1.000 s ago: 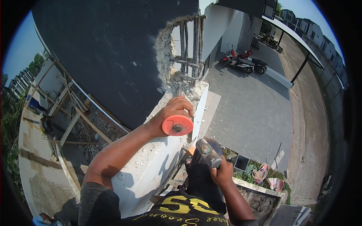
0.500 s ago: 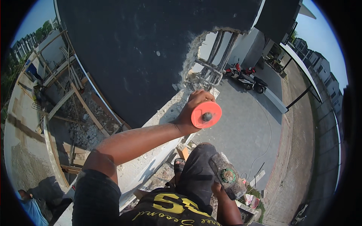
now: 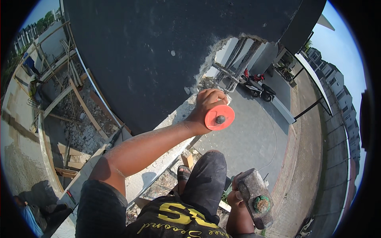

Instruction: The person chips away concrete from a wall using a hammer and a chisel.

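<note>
My left hand (image 3: 207,104) is closed around a chisel with a round red-orange hand guard (image 3: 213,122); its dark metal striking end sticks up through the guard. The chisel's tip is hidden below my hand, at the broken concrete beside a ragged hole (image 3: 232,51) in a dark wall (image 3: 135,59). Bars, grey and crusted, run exposed across that hole. Low on the right, my right hand (image 3: 237,195) grips a sledgehammer with a worn, blocky grey head (image 3: 251,184). Green material rings the handle's end in the head, which hides most of the handle.
I am above a grey paved yard (image 3: 250,135) with a parked motorbike (image 3: 258,87). A pale, rubble-strewn ledge (image 3: 158,158) runs under my left arm. At left are wooden planks (image 3: 89,107), rubble and people, one in blue (image 3: 28,61). An orange-brown block (image 3: 187,158) lies near my foot.
The hammer has swung outward to the right and lower, away from the chisel. My left hand keeps its grip by the hole. The whole view has shifted slightly.
</note>
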`<state>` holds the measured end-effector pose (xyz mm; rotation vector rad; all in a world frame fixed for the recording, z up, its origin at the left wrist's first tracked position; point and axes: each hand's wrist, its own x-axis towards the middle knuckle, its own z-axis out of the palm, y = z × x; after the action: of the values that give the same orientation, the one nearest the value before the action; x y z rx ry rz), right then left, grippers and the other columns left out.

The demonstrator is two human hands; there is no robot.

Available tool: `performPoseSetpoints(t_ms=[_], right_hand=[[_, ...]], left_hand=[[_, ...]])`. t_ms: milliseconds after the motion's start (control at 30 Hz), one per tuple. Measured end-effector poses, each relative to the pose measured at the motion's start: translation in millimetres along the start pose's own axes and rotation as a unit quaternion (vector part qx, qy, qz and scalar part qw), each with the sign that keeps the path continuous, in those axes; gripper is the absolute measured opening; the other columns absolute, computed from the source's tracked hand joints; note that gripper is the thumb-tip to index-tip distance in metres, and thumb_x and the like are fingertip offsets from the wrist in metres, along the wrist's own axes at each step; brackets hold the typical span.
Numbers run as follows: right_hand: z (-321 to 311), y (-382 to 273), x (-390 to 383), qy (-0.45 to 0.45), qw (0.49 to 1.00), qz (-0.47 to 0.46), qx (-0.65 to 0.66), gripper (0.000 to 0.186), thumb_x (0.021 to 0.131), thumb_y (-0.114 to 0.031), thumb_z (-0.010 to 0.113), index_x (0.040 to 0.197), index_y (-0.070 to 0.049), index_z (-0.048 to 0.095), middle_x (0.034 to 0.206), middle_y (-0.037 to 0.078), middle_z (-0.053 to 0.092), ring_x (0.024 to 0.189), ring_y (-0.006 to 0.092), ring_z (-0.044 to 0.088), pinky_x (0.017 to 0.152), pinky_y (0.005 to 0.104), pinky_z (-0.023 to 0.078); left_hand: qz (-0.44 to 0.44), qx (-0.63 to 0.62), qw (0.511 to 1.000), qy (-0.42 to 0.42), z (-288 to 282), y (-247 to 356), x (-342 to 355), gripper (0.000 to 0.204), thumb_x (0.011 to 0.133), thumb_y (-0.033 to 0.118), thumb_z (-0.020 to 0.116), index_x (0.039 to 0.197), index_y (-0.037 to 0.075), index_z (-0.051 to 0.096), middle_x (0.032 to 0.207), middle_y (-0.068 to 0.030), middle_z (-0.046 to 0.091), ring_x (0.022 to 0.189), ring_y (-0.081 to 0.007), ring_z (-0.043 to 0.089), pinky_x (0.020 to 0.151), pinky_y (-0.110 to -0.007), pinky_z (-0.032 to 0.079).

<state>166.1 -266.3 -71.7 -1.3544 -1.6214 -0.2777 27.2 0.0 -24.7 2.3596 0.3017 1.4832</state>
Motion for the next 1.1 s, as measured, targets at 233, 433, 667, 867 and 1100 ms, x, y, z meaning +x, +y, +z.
performPoseSetpoints(t_ms=[233, 433, 667, 867, 1100], right_hand=[[49, 20, 44, -0.059, 0.996, 0.028, -0.060, 0.024, 0.083, -0.022, 0.067, 0.082, -0.004, 0.052, 0.066, 0.011, 0.061, 0.057, 0.0351, 0.061, 0.051, 0.0374, 0.045], [58, 0, 48, -0.032, 0.998, 0.009, -0.059, 0.032, 0.070, -0.011, 0.076, 0.091, -0.004, 0.053, 0.067, 0.016, 0.061, 0.057, 0.0351, 0.063, 0.052, 0.0424, 0.049], [65, 14, 60, -0.052, 0.994, 0.037, -0.090, 0.032, 0.070, -0.010, 0.076, 0.088, -0.003, 0.050, 0.062, 0.015, 0.058, 0.055, 0.0381, 0.061, 0.050, 0.0428, 0.047], [60, 58, 26, -0.032, 0.992, -0.031, -0.116, 0.034, 0.070, -0.013, 0.078, 0.091, -0.005, 0.052, 0.066, 0.013, 0.062, 0.055, 0.0337, 0.063, 0.052, 0.0397, 0.050], [48, 33, 35, 0.006, 0.998, 0.000, 0.068, 0.016, 0.067, 0.000, 0.067, 0.070, -0.003, 0.052, 0.060, 0.014, 0.059, 0.053, 0.0271, 0.061, 0.052, 0.0350, 0.048]], left_hand=[[-0.007, 0.097, 0.995, -0.023, -6, -2, -5, 0.030, 0.072, 0.015, 0.074, 0.096, 0.013, 0.057, 0.110, -0.0045, 0.053, 0.113, -0.0264, 0.046, 0.096, -0.042, 0.034], [-0.013, 0.103, 0.992, -0.066, -18, -7, -3, 0.031, 0.073, 0.019, 0.073, 0.097, 0.013, 0.055, 0.107, -0.0048, 0.053, 0.111, -0.0266, 0.048, 0.094, -0.041, 0.036], [0.005, 0.096, 0.994, -0.056, -15, -15, -3, 0.031, 0.072, 0.022, 0.074, 0.098, 0.013, 0.058, 0.101, -0.0038, 0.058, 0.106, -0.0261, 0.054, 0.090, -0.041, 0.039], [0.019, 0.068, 0.995, -0.069, -14, -13, 5, 0.033, 0.071, 0.024, 0.076, 0.097, 0.014, 0.059, 0.102, -0.0026, 0.060, 0.108, -0.0263, 0.054, 0.092, -0.041, 0.039], [0.005, 0.102, 0.988, -0.119, -17, -16, -1, 0.032, 0.072, 0.024, 0.076, 0.097, 0.013, 0.059, 0.105, -0.0024, 0.060, 0.112, -0.0258, 0.053, 0.095, -0.041, 0.038]])
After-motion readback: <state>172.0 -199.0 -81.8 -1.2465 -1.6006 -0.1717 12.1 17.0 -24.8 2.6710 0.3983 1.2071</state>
